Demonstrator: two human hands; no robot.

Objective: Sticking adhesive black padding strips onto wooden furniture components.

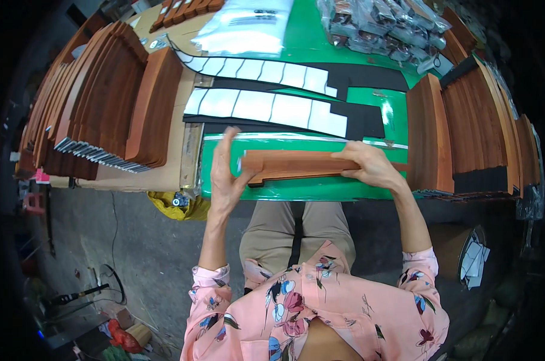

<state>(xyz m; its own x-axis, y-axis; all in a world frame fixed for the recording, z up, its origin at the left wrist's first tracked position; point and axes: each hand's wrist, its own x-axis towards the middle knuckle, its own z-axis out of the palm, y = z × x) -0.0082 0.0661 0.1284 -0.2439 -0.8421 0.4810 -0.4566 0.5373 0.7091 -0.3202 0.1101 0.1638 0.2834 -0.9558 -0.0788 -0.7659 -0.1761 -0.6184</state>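
Observation:
A narrow reddish-brown wood-look panel (296, 163) is held level, slightly smeared by motion, near the front edge of the green tabletop. My right hand (372, 164) grips it near its right end, thumb below and fingers on top. At the other end, my left hand (224, 180) has its fingers stretched upward and its thumb apart, close against the panel's tip; whether it touches is hard to tell. Just behind lie black strips faced with white backing, one nearer strip (266, 109) and one farther strip (260, 69). A dark edge shows under the held panel.
Stacked brown panels (104, 96) stand on cardboard at the left, and another stack (477, 126) at the right. Plastic-wrapped parts (384, 27) are piled at the far right. Clear plastic bags (245, 27) lie at the back. A yellow bag (176, 206) hangs below the left front edge.

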